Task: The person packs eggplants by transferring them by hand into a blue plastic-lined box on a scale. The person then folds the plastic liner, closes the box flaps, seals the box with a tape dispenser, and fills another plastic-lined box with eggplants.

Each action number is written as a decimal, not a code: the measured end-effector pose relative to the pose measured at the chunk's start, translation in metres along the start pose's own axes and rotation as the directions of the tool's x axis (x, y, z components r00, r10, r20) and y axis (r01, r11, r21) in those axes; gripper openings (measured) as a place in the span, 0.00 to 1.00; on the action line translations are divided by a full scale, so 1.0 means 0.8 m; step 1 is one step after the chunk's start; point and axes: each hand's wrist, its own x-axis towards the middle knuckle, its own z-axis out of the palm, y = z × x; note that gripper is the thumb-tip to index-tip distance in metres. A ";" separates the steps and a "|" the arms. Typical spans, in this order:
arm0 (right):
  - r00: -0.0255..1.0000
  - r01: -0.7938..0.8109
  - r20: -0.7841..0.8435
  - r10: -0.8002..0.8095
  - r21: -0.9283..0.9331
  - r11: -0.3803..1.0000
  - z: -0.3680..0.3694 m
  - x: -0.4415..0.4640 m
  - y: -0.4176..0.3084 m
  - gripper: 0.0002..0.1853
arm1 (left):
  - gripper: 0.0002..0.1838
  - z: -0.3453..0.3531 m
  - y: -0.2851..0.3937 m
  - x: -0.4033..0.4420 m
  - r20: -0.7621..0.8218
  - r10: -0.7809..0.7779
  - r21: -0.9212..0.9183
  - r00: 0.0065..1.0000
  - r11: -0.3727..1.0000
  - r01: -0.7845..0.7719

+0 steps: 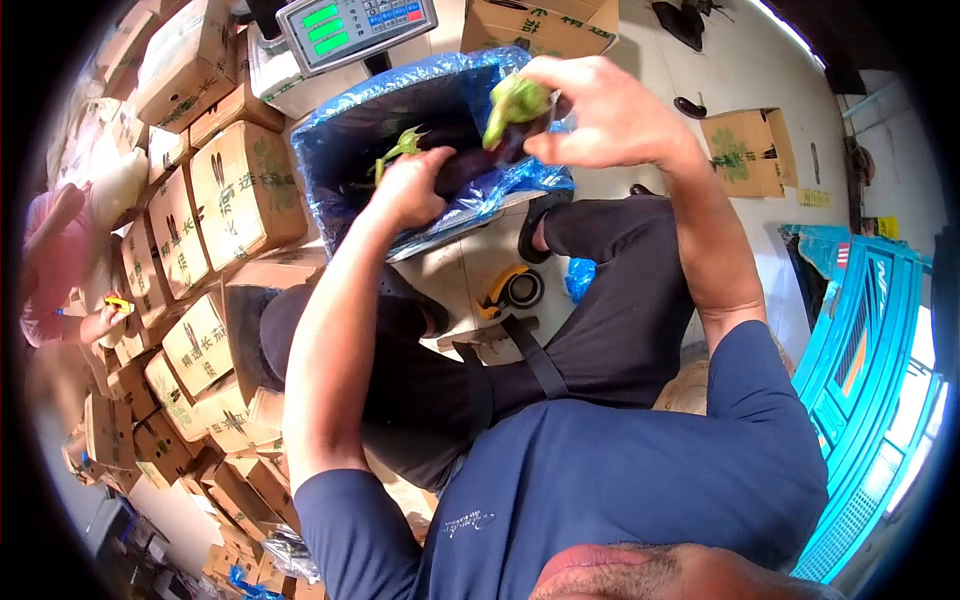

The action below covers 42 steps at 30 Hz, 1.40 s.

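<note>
My right hand (610,115) is closed around the stem end of an eggplant (518,112), above the right side of a box (440,238) lined with blue plastic film (415,75). Its green cap shows clearly, while the dark body drops into shadow and is slightly blurred. Down inside the box, my left hand (415,188) has its fingers bent against a second eggplant, whose green cap (402,146) sticks out past the fingertips. More dark purple eggplants (465,172) lie beneath, hard to tell apart.
A scale display (355,30) stands behind the box. Cartons (240,190) are stacked along the left, where a person in pink (65,260) holds something yellow. A tape dispenser (512,290) lies between my feet. A turquoise metal vehicle part (865,350) is at right.
</note>
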 end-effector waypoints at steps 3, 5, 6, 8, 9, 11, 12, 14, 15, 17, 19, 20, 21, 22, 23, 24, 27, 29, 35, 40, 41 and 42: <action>0.999 -0.031 -0.034 0.038 0.197 0.980 -0.007 -0.005 0.011 0.20 | 0.38 0.031 0.013 0.013 -0.041 0.117 0.192 0.992 0.975 -0.107; 1.000 0.028 0.008 -0.029 0.104 0.994 0.004 -0.002 0.020 0.21 | 0.30 0.034 0.018 0.037 -0.077 0.215 0.241 0.973 0.951 -0.191; 0.998 0.034 0.049 -0.039 0.088 0.996 0.013 -0.002 0.028 0.21 | 0.29 0.028 0.015 0.046 -0.048 0.212 0.142 0.976 0.969 -0.204; 0.995 0.000 0.103 -0.001 0.016 1.000 0.021 -0.003 0.016 0.22 | 0.29 0.016 0.007 0.051 -0.036 0.235 0.138 0.971 0.964 -0.228; 0.986 -0.054 0.158 0.056 -0.017 0.998 0.023 -0.004 0.011 0.22 | 0.34 0.014 0.000 0.053 -0.063 0.325 0.181 0.944 0.934 -0.309; 0.979 -0.028 0.203 0.036 -0.042 0.999 0.029 -0.005 0.013 0.21 | 0.39 0.025 -0.001 0.034 -0.095 0.225 0.500 0.970 0.853 -0.150; 0.975 -0.030 0.221 0.036 -0.030 0.999 0.029 -0.003 0.012 0.21 | 0.41 0.021 -0.003 0.040 -0.039 0.200 0.523 0.979 0.839 -0.151; 0.975 -0.018 0.221 0.020 -0.009 1.000 0.032 0.001 0.015 0.21 | 0.40 0.016 -0.003 0.049 0.002 0.149 0.473 0.989 0.871 -0.133; 0.977 -0.012 0.211 0.014 -0.009 1.000 0.033 0.004 0.017 0.22 | 0.40 0.014 -0.001 0.049 0.028 0.124 0.446 0.992 0.887 -0.123; 0.983 -0.001 0.182 0.002 -0.009 1.000 0.033 0.008 0.018 0.22 | 0.41 0.005 0.004 0.046 0.044 0.138 0.450 0.989 0.882 -0.143; 0.986 -0.011 0.168 0.011 -0.003 1.000 0.034 0.010 0.016 0.23 | 0.43 0.014 0.003 0.045 0.070 0.162 0.469 0.984 0.866 -0.176; 0.986 -0.016 0.164 0.017 -0.008 1.000 0.033 0.012 0.015 0.23 | 0.46 0.016 0.003 0.044 0.078 0.176 0.504 0.981 0.842 -0.191; 0.986 -0.025 0.162 0.026 -0.011 1.000 0.032 0.013 0.014 0.23 | 0.47 0.013 0.009 0.037 0.060 0.148 0.496 0.987 0.854 -0.158; 0.988 -0.017 0.157 0.017 -0.004 1.000 0.032 0.014 0.014 0.23 | 0.46 0.000 0.019 0.033 0.061 0.114 0.466 0.992 0.875 -0.129; 0.992 -0.011 0.126 0.009 0.016 1.000 0.032 0.014 0.016 0.23 | 0.45 -0.017 0.026 0.032 0.063 0.081 0.434 0.995 0.895 -0.101; 0.996 -0.005 0.092 0.002 0.035 0.999 0.032 0.014 0.019 0.23 | 0.37 -0.057 0.036 0.036 0.148 0.058 0.369 0.987 0.923 -0.110; 1.000 -0.018 -0.014 0.019 0.072 0.997 0.027 0.015 0.021 0.24 | 0.19 -0.168 0.059 -0.010 -0.166 -0.085 0.107 0.983 0.989 0.103; 0.995 0.002 -0.097 0.003 0.055 0.999 0.027 0.016 0.024 0.25 | 0.18 -0.229 0.053 -0.044 -0.429 -0.314 -0.273 0.847 0.939 0.210; 0.974 -0.101 -0.193 0.119 0.103 0.990 0.038 0.031 0.027 0.29 | 0.12 -0.230 0.015 -0.104 -0.834 -0.472 -0.546 0.288 0.783 -0.297; 0.952 -0.177 -0.221 0.211 0.165 0.970 0.047 0.041 0.042 0.29 | 0.13 -0.192 0.017 -0.078 -0.752 -0.448 -0.583 0.484 0.795 -0.170; 0.950 -0.184 -0.226 0.216 0.155 0.971 0.045 0.042 0.041 0.30 | 0.13 -0.193 0.015 -0.075 -0.752 -0.449 -0.584 0.483 0.793 -0.172; 0.947 -0.176 -0.239 0.216 0.179 0.968 0.047 0.042 0.040 0.29 | 0.13 -0.193 0.013 -0.073 -0.747 -0.454 -0.590 0.486 0.789 -0.169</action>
